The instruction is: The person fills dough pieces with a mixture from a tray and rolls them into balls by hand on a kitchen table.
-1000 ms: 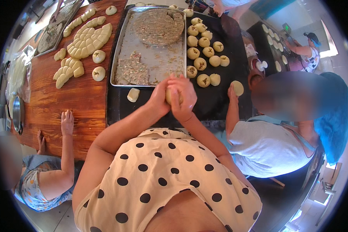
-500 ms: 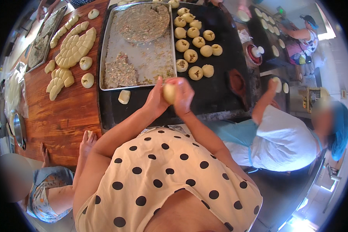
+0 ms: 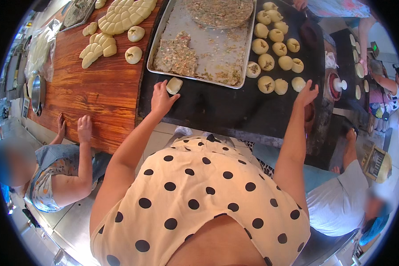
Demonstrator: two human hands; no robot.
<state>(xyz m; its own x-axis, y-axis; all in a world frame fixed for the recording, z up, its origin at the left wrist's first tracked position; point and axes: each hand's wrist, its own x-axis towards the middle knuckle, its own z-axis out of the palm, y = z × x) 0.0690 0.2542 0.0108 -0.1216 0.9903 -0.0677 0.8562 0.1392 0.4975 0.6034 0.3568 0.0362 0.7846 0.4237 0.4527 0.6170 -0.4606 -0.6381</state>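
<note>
My left hand (image 3: pixel 162 98) reaches to a small square dough piece (image 3: pixel 174 86) on the black tabletop. Its fingers and thumb are apart around the near left side of the piece; whether they touch it I cannot tell. Off to the right, my right hand (image 3: pixel 307 94) has its fingers spread and holds nothing. A smooth dough ball (image 3: pixel 298 84) sits right beside those fingers. Several round filled buns (image 3: pixel 266 62), some with filling showing at the top, stand in loose rows left of that ball.
Ahead is a metal tray (image 3: pixel 199 79) holding chopped filling (image 3: pixel 177 55). Cut dough (image 3: pixel 126 15) and two dough balls (image 3: pixel 133 55) lie on the wooden table (image 3: pixel 106 84) to the left. A red-rimmed bowl (image 3: pixel 335 84) stands right. Co-workers are on both sides.
My hands have parted from around a dough ball. The left went to the square dough piece, the right to the buns, where a ball now lies at the near right end. The view shifted.
</note>
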